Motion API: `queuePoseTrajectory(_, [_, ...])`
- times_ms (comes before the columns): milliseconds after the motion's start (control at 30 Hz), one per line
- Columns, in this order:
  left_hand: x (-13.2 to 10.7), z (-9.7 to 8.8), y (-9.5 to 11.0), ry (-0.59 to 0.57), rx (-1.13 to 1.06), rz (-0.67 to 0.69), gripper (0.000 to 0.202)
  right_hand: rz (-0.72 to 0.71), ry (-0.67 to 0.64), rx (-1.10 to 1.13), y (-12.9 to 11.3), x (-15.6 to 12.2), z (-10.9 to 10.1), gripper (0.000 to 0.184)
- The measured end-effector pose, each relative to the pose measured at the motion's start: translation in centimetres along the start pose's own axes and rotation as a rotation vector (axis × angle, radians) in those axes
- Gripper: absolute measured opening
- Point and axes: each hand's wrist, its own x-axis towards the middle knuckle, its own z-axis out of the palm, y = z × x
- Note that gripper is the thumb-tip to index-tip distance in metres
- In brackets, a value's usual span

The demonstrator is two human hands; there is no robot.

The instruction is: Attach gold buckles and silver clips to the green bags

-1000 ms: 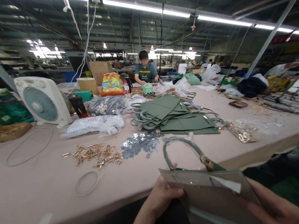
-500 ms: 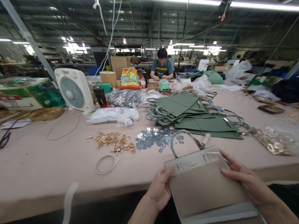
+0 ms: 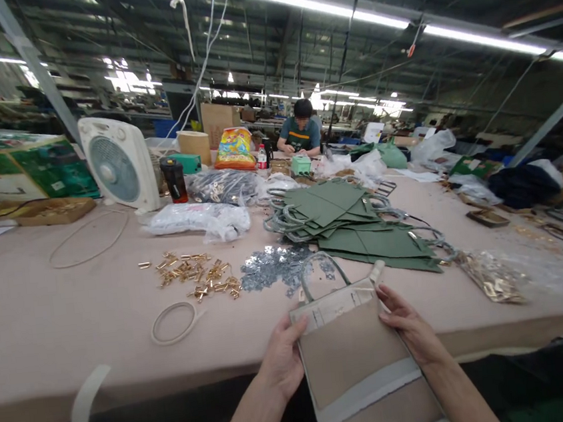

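Note:
Both my hands hold a handbag panel (image 3: 349, 348) at the table's front edge, its beige backing and pale strips facing me. A green looped handle stands up from its top edge. My left hand (image 3: 283, 357) pinches the panel's upper left edge, thumb on the face. My right hand (image 3: 410, 323) grips the upper right edge, thumb on the face and fingers behind. Just beyond lie a heap of flat silver metal plates (image 3: 272, 269) and a scatter of gold metal fittings (image 3: 192, 271). Behind the panel to the right is a pile of green bag panels (image 3: 342, 211) with handles.
A roll of tape (image 3: 160, 328) lies left of my hands; a pale strip (image 3: 84, 410) hangs off the table edge. Farther back stand a white fan (image 3: 118, 162) and a dark cup (image 3: 174, 181). A co-worker (image 3: 299, 134) sits across. A bag of gold parts (image 3: 494, 279) lies right.
The view has turned slightly right. In it, the panel and both hands sit farther left, and more of the panel's lower part shows. Both hands still hold its sides.

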Motion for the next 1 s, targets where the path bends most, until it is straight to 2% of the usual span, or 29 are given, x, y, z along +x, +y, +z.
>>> queuePoseTrajectory(133, [0.6, -0.2, 0.5, 0.009, 0.013, -0.017, 0.060, -0.048, 0.051, 0.017, 0.4, 0.7, -0.1, 0.068])
queuePoseTrajectory(233, [1.1, -0.3, 0.9, 0.060, 0.020, -0.026, 0.066, -0.068, 0.099, 0.000, 0.8, 1.2, -0.3, 0.068])
queuePoseTrajectory(400, [2.2, -1.1, 1.5, 0.100, 0.262, 0.088, 0.058, -0.057, 0.128, -0.037, 1.0, 1.5, -0.1, 0.059])
queuePoseTrajectory(567, [3.4, -2.7, 2.3, 0.032, 0.546, 0.252, 0.049, -0.033, 0.110, -0.112, 1.3, 1.6, 0.6, 0.053])
queuePoseTrajectory(767, [3.8, -4.1, 3.3, -0.122, 0.711, 0.288, 0.041, -0.035, 0.055, -0.304, 1.3, 1.7, 1.7, 0.046])
queuePoseTrajectory(833, [4.0, -4.4, 3.4, -0.142, 0.753, 0.300, 0.041, -0.128, 0.129, -0.486, 0.9, 1.0, 3.1, 0.042])
queuePoseTrajectory(900, [4.2, -4.6, 3.2, -0.133, 0.800, 0.316, 0.040, -0.335, 0.239, -0.696, 0.6, -0.3, 5.1, 0.037])
queuePoseTrajectory(933, [4.3, -4.5, 3.2, -0.121, 0.826, 0.328, 0.039, -0.453, 0.255, -0.773, 0.6, -1.0, 6.3, 0.034])
queuePoseTrajectory(1000, [4.3, -4.3, 3.3, -0.104, 0.887, 0.347, 0.036, -0.606, 0.130, -0.837, 0.8, -2.5, 8.8, 0.029])
